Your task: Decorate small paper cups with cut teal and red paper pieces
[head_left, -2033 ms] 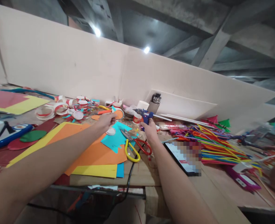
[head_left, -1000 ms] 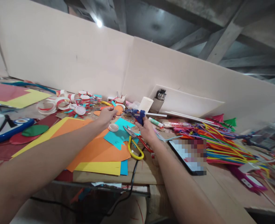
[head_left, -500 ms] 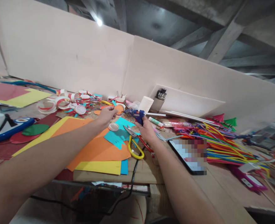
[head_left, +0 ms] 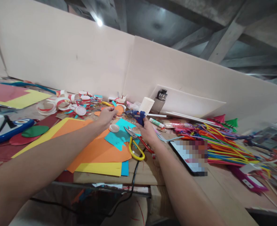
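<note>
Head view: orange round pale-rimmed disc [head_left: 120,109] pinched in the fingers of the left hand [head_left: 107,115]. Blue plastic glue gun [head_left: 140,117] gripped in the right hand [head_left: 148,130], nozzle close to the disc; contact cannot be told. Cyan paper strip [head_left: 114,103] at the disc's upper edge, attachment unclear. Judged partway: work on this disc looks unfinished. Farther left, white round cup piece with cyan strips [head_left: 80,110] seems further along; red-and-white paper ring [head_left: 46,108] shows none. Nearer: cut cyan paper sheet [head_left: 117,138], yellow-and-red-handled scissors [head_left: 134,135].

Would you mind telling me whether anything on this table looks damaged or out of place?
The cyan paper, near the blue glue gun in the right hand, looks odd: its edge is jagged and notched, perhaps simply from cutting. I see no spill.
</note>
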`<move>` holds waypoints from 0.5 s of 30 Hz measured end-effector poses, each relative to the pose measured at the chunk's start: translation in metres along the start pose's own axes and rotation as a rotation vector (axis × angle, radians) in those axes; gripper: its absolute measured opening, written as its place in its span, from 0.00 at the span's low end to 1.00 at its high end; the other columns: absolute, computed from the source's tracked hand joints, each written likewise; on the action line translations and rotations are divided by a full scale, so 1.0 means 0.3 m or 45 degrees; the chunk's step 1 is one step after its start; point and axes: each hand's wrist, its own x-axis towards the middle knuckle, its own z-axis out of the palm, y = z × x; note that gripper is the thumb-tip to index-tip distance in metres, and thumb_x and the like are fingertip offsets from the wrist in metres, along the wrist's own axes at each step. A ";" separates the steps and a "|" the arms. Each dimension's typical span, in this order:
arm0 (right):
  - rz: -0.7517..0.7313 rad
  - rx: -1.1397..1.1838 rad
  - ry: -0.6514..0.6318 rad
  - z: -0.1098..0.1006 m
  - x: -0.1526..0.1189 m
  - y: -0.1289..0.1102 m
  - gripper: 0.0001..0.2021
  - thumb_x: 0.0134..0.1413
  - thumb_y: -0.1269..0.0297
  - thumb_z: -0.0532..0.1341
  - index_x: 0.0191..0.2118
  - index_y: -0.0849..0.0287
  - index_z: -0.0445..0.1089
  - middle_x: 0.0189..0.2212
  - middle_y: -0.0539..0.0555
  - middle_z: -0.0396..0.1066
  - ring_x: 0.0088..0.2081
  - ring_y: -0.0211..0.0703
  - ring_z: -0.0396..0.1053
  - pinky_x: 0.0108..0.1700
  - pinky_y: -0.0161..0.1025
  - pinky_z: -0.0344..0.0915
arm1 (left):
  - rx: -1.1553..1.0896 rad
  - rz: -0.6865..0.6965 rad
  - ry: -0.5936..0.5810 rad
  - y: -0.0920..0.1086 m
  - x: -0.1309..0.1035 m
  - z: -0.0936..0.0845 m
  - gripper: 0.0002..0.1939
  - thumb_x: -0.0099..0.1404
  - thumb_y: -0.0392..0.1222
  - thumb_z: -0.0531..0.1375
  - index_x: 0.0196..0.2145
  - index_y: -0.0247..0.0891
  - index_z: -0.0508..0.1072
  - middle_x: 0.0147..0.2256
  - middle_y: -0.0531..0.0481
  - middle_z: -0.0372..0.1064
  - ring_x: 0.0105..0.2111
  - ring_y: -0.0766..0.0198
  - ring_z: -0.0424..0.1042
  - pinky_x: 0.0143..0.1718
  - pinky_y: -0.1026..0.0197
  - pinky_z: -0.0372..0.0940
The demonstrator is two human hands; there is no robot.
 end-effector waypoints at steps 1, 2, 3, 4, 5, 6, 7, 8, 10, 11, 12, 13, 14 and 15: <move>0.004 -0.002 0.002 -0.001 0.000 0.000 0.24 0.56 0.64 0.56 0.59 0.59 0.60 0.50 0.57 0.70 0.49 0.47 0.68 0.55 0.45 0.60 | -0.006 -0.008 0.010 0.004 -0.002 0.001 0.06 0.49 0.30 0.62 0.22 0.33 0.67 0.16 0.57 0.58 0.16 0.75 0.55 0.17 0.68 0.46; 0.008 -0.002 0.001 -0.002 0.001 -0.001 0.23 0.56 0.64 0.56 0.59 0.59 0.61 0.50 0.57 0.71 0.49 0.47 0.68 0.55 0.46 0.61 | -0.025 -0.023 0.021 0.008 -0.004 0.002 0.06 0.49 0.30 0.62 0.22 0.33 0.67 0.16 0.57 0.58 0.16 0.75 0.55 0.17 0.68 0.47; 0.011 0.001 -0.002 -0.003 0.001 -0.003 0.23 0.56 0.64 0.56 0.58 0.59 0.61 0.50 0.57 0.71 0.48 0.47 0.68 0.55 0.46 0.61 | -0.057 -0.042 0.034 0.012 -0.006 0.002 0.06 0.49 0.30 0.63 0.22 0.33 0.67 0.16 0.57 0.59 0.16 0.75 0.55 0.18 0.68 0.47; 0.013 0.008 -0.003 -0.004 0.000 -0.005 0.23 0.56 0.64 0.56 0.58 0.59 0.61 0.49 0.57 0.71 0.48 0.47 0.68 0.55 0.46 0.61 | -0.097 -0.063 0.044 0.016 -0.006 0.001 0.06 0.49 0.29 0.62 0.22 0.33 0.67 0.16 0.57 0.59 0.16 0.75 0.55 0.18 0.69 0.47; 0.013 0.019 0.002 -0.006 0.000 -0.008 0.23 0.56 0.64 0.56 0.57 0.59 0.62 0.49 0.57 0.71 0.48 0.46 0.68 0.55 0.45 0.61 | -0.138 -0.085 0.053 0.019 -0.006 0.000 0.06 0.50 0.29 0.62 0.22 0.33 0.67 0.16 0.56 0.59 0.16 0.75 0.55 0.18 0.69 0.47; 0.013 0.031 0.012 -0.007 0.000 -0.011 0.22 0.55 0.64 0.57 0.56 0.59 0.62 0.49 0.57 0.71 0.47 0.46 0.68 0.54 0.45 0.61 | -0.173 -0.105 0.059 0.020 -0.005 -0.003 0.06 0.50 0.29 0.62 0.22 0.33 0.66 0.17 0.56 0.60 0.16 0.75 0.55 0.18 0.69 0.47; 0.020 0.048 0.030 -0.007 0.000 -0.014 0.22 0.54 0.63 0.58 0.55 0.59 0.63 0.48 0.56 0.71 0.46 0.46 0.68 0.53 0.44 0.62 | -0.198 -0.122 0.067 0.021 -0.004 -0.005 0.06 0.50 0.29 0.61 0.22 0.33 0.66 0.17 0.56 0.61 0.16 0.75 0.55 0.18 0.70 0.47; 0.037 0.076 0.053 -0.008 0.000 -0.015 0.22 0.53 0.62 0.58 0.54 0.58 0.63 0.47 0.56 0.72 0.44 0.45 0.69 0.51 0.43 0.64 | -0.211 -0.133 0.077 0.021 -0.002 -0.008 0.05 0.50 0.29 0.61 0.23 0.33 0.66 0.18 0.55 0.61 0.16 0.76 0.55 0.18 0.70 0.47; 0.101 0.179 0.099 -0.009 0.003 -0.011 0.21 0.53 0.60 0.57 0.53 0.58 0.63 0.43 0.55 0.73 0.37 0.42 0.69 0.42 0.40 0.68 | -0.224 -0.144 0.095 0.020 0.002 -0.012 0.06 0.50 0.29 0.61 0.23 0.33 0.66 0.18 0.56 0.61 0.16 0.76 0.55 0.18 0.71 0.47; 0.148 0.229 0.122 -0.010 0.006 -0.003 0.20 0.53 0.59 0.56 0.52 0.58 0.62 0.40 0.55 0.73 0.32 0.41 0.68 0.37 0.38 0.68 | -0.231 -0.148 0.101 0.019 0.003 -0.014 0.06 0.49 0.29 0.61 0.23 0.33 0.66 0.18 0.56 0.61 0.16 0.77 0.55 0.18 0.71 0.47; 0.208 0.236 0.147 -0.012 0.010 0.007 0.20 0.54 0.59 0.55 0.52 0.59 0.62 0.38 0.54 0.73 0.29 0.39 0.67 0.34 0.37 0.67 | -0.236 -0.151 0.102 0.018 0.004 -0.014 0.06 0.49 0.29 0.61 0.23 0.33 0.66 0.18 0.57 0.60 0.16 0.77 0.55 0.18 0.71 0.47; 0.270 0.194 0.174 -0.014 0.015 0.021 0.19 0.55 0.58 0.53 0.51 0.59 0.62 0.36 0.54 0.74 0.27 0.39 0.67 0.32 0.37 0.67 | -0.238 -0.156 0.098 0.017 0.003 -0.013 0.07 0.49 0.29 0.62 0.23 0.33 0.65 0.17 0.57 0.60 0.16 0.76 0.55 0.18 0.71 0.47; 0.329 0.109 0.199 -0.018 0.020 0.038 0.19 0.56 0.58 0.52 0.50 0.60 0.62 0.35 0.54 0.74 0.27 0.40 0.68 0.32 0.37 0.67 | -0.237 -0.161 0.090 0.017 0.001 -0.012 0.07 0.49 0.29 0.62 0.23 0.34 0.65 0.17 0.57 0.59 0.16 0.76 0.55 0.18 0.71 0.47; 0.386 -0.034 0.223 -0.022 0.024 0.057 0.18 0.56 0.57 0.51 0.49 0.61 0.64 0.35 0.55 0.74 0.29 0.41 0.69 0.33 0.38 0.67 | -0.234 -0.168 0.080 0.016 -0.002 -0.009 0.07 0.49 0.29 0.62 0.23 0.34 0.65 0.16 0.57 0.59 0.16 0.76 0.55 0.17 0.71 0.46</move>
